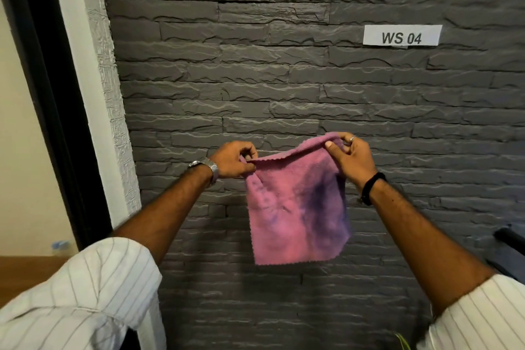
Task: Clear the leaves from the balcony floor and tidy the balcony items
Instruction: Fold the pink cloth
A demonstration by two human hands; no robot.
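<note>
A pink cloth (295,213) with dark purple stains hangs in the air in front of a dark grey stone wall. My left hand (234,160) pinches its upper left corner. My right hand (350,155) pinches its upper right corner, a little higher. The cloth's top edge is stretched between the two hands and the rest hangs down freely. No leaves or floor are in view.
The grey stone wall (284,65) fills the view, with a white label (402,35) reading "WS 04" at the upper right. A dark door frame (51,94) runs down the left. A wooden surface (25,273) sits low left, a dark object (510,239) at the right edge.
</note>
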